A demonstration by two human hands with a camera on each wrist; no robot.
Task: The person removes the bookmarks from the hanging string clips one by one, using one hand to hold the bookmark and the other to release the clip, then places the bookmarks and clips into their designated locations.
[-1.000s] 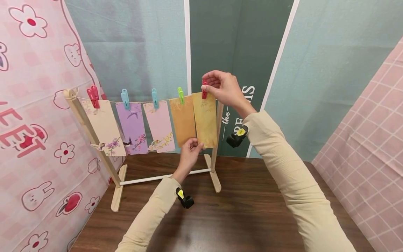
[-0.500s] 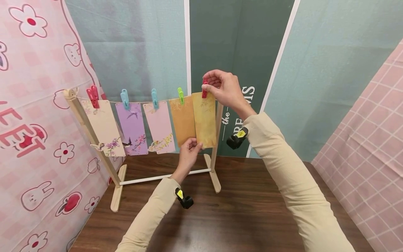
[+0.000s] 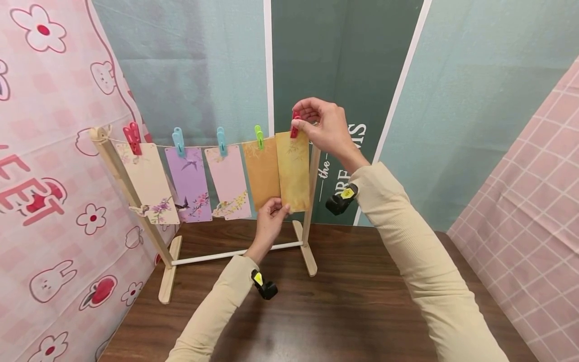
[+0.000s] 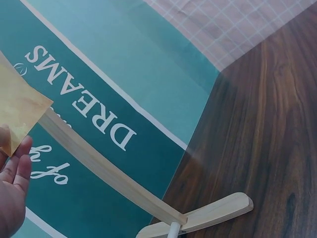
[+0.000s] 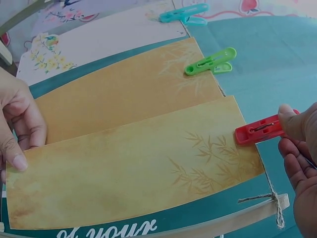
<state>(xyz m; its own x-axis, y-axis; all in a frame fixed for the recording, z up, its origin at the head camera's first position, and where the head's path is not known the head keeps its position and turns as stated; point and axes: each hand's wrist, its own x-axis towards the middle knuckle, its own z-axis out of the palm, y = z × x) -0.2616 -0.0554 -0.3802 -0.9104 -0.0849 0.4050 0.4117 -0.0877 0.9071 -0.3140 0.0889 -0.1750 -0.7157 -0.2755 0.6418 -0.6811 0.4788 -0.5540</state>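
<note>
A yellow paper card (image 3: 294,173) with a bamboo print hangs at the right end of a string. My right hand (image 3: 327,125) pinches a red clothespin (image 5: 260,130) whose jaws sit over the card's top edge. Lower down, my left hand (image 3: 271,221) pinches the card's bottom left corner between thumb and fingers. An orange card (image 5: 119,99) hangs just left of it, partly overlapped, under a green clothespin (image 5: 212,62). In the left wrist view only the corner of the yellow card (image 4: 25,106) and some fingers show.
Cream (image 3: 151,186), purple (image 3: 190,186) and pink (image 3: 229,186) cards hang further left from red and blue clothespins. A wooden stand (image 3: 307,201) with a white crossbar (image 3: 208,258) carries the string over a brown table (image 3: 362,301). Patterned cloths surround it.
My right hand and the red clothespin have risen very slightly, the clothespin now tilting a little to the right. The left hand stays at the card's lower corner.
</note>
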